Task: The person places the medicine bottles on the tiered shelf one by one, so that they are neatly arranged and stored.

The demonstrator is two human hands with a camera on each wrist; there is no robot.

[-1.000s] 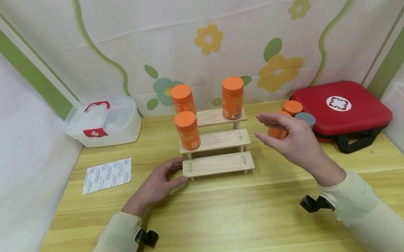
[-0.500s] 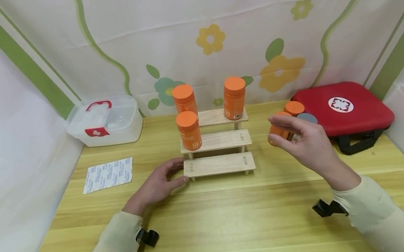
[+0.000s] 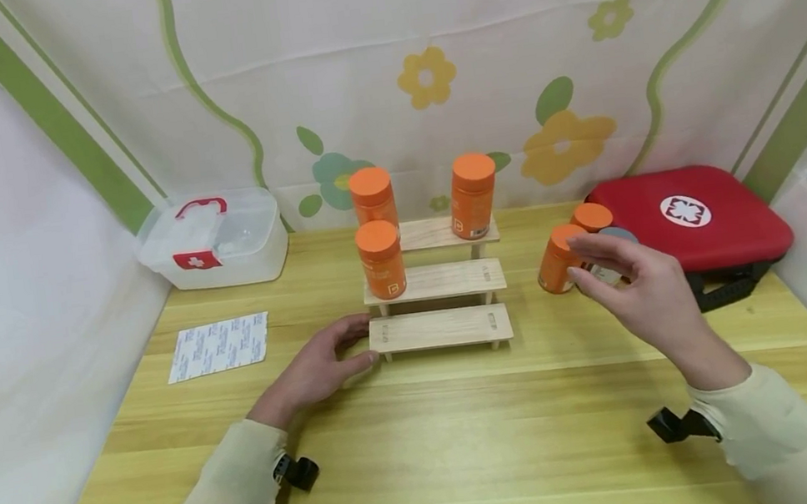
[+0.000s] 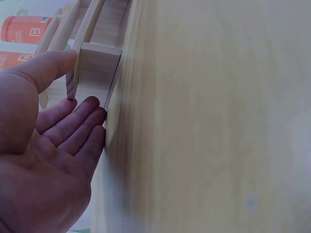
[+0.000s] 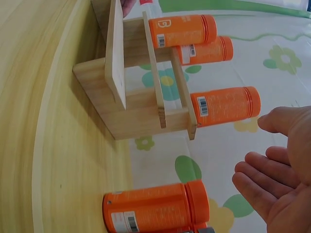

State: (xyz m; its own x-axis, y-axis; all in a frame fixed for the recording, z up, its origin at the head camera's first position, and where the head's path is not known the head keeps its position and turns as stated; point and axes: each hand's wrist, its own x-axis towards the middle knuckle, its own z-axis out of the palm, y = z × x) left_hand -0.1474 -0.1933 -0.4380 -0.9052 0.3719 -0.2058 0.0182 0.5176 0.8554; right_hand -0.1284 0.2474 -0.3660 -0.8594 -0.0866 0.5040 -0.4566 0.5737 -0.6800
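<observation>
My left hand [image 3: 319, 363] lies at the left end of a three-tier wooden display stand [image 3: 441, 328]. In the left wrist view its thumb touches the lowest shelf board, and the extended fingers [image 4: 80, 128] lie beside the side panel. To the right, my right hand [image 3: 639, 294] hovers with thumb and fingers apart, holding nothing. Just left of its fingertips an orange bottle [image 3: 556, 261] stands upright on the table. Behind it are another orange-lidded bottle [image 3: 592, 217] and a grey-lidded bottle [image 3: 619, 234], partly hidden by the hand. Two orange bottles [image 3: 473, 197] [image 3: 371, 193] occupy the top tier; one orange bottle [image 3: 381, 263] is on the middle tier.
A red first-aid case [image 3: 695, 229] with a black handle sits at the back right. The clear plastic first-aid box [image 3: 222, 249] is at the back left, with a white printed sheet [image 3: 218, 346] in front of it. A patterned curtain [image 3: 349, 57] closes off the back.
My right hand has moved right, from in front of the orange bottle to beside it, uncovering that bottle. The left hand stays at the stand, and the view has shifted slightly.
</observation>
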